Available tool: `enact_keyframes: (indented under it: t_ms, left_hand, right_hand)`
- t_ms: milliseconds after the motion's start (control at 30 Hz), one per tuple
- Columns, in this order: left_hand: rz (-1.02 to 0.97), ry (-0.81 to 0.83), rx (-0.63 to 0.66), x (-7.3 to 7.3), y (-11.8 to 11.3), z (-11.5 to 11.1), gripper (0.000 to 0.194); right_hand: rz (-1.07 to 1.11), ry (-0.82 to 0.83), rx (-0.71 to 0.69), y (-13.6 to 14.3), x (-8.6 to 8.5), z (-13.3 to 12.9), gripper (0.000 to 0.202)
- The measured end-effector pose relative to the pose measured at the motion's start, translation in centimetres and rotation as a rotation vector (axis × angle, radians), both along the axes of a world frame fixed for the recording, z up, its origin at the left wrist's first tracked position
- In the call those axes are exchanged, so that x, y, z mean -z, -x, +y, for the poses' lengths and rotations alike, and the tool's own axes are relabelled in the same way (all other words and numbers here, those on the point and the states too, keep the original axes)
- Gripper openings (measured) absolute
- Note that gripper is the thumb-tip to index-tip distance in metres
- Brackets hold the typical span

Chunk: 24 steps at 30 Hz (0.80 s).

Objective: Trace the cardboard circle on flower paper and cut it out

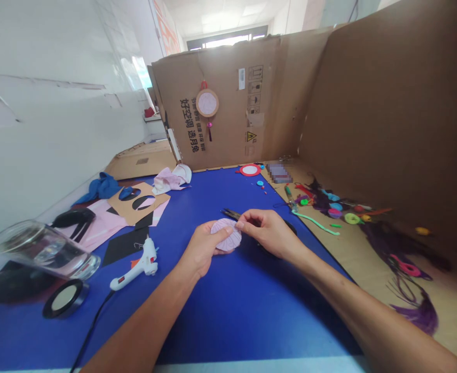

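A round pale pink disc (226,235) with a lined surface is pinched in my left hand (205,246), thumb on top and fingers beneath. My right hand (265,230) has its thumb and index finger pressed together at the disc's right edge; whatever they hold, if anything, is too small to make out. Dark scissors or a similar tool (230,213) show just behind the disc, partly hidden by the right hand. A dark round object lies beneath the right wrist, mostly covered.
A white glue gun (139,265), a glass jar (45,248) and a tape roll (66,299) are at left, near cut cardboard (145,201) and pink cloth. Tassels and beads lie right. Cardboard walls (228,103) stand behind; a round ornament (207,103) hangs there.
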<state>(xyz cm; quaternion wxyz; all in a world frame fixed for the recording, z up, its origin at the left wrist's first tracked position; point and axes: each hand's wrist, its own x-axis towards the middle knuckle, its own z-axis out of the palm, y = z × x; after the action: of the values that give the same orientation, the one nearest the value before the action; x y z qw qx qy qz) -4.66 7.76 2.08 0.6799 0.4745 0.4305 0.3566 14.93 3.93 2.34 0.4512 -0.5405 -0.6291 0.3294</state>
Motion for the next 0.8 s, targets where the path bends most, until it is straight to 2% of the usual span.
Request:
enact_keyframes:
  t_ms: [200,367,433,500,567,700,800]
  left_hand:
    - [-0.003,0.007,-0.042,0.4,0.2,0.5,0.045]
    - [-0.015,0.036,-0.085,0.1,0.1,0.7,0.04]
    - [-0.02,0.049,-0.09,0.0,0.0,0.5,0.035]
    - [-0.024,0.058,-0.105,-0.1,-0.2,0.3,0.03]
    - [-0.036,0.058,-0.121,-0.1,-0.3,0.2,0.027]
    - [-0.064,0.053,-0.12,0.0,-0.6,-0.1,0.023]
    - [-0.072,0.063,-0.08,0.1,-0.8,-0.2,0.019]
  right_hand:
    - [-0.117,-0.042,0.149,-1.1,0.2,0.4,0.032]
    - [-0.235,-0.091,0.358,-3.3,0.6,0.8,0.014]
    - [-0.233,-0.101,0.387,-3.5,0.8,0.9,0.03]
    - [-0.197,-0.095,0.338,-2.8,1.0,0.9,0.039]
    - [-0.137,-0.065,0.217,-1.6,1.2,0.9,0.038]
    - [0.026,0.045,-0.03,0.4,1.5,0.7,0.049]
    - [0.18,0.127,-0.115,0.6,1.6,0.4,0.05]
